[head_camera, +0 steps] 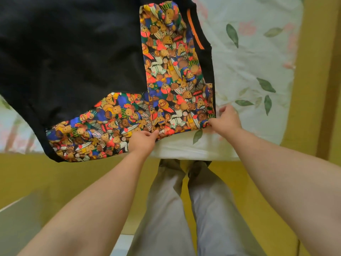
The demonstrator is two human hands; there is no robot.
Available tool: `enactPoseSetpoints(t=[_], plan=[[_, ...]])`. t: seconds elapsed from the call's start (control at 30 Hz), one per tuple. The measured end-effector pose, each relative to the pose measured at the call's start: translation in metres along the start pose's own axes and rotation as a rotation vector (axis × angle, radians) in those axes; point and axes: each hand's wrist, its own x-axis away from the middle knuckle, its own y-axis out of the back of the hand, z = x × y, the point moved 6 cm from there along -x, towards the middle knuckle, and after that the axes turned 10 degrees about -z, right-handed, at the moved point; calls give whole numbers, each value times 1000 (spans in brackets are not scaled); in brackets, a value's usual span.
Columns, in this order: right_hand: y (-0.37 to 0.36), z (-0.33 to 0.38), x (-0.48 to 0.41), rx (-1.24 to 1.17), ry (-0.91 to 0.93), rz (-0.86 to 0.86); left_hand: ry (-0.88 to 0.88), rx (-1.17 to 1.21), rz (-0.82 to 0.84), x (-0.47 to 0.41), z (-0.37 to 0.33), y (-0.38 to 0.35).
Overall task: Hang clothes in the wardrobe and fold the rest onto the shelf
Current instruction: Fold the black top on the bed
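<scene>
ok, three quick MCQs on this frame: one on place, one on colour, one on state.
1. The garment is spread over: A a wooden floor; B a leaf-print sheet; C a chair.
2. The strip near its right edge is: A orange; B white; C green.
3. The hands: A both idle; B one holds a hanger; C both pinch the lower edge of the bear-print panel.
Answers: 1 B, printed leaves show beside the fabric. 2 A, bright orange against black. 3 C, the left hand and right hand have fingers closed on the hem.
</scene>
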Motion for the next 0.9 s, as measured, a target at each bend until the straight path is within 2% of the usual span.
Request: enactPoseSetpoints(t=[0.1,0.23,0.3,0.37,0.43,0.6,0.73,0.9], plan=[[-18,-11,6,-208,-162,141,92,-72,-28,-1,3,-6],[-27,-21,12,-247,-186,222,200,-75,-52,0,6,-22],[-29,-25,19,-337,-245,253,368,56,-56,1,12,-29],[-33,-28,27,-520,-317,293,594,329,-29,11,15,-37],[-34,-28,33,-695,-369,310,687,510,-2,18,13,-42],[-34,-24,41,-1061,-505,326,660,644,77,26,20,-47],[-30,-40,45,-1013,-501,265,617,633,128,47,26,-46],[-20,-94,59,-879,-563,146,625,595,215,83,48,-73]])
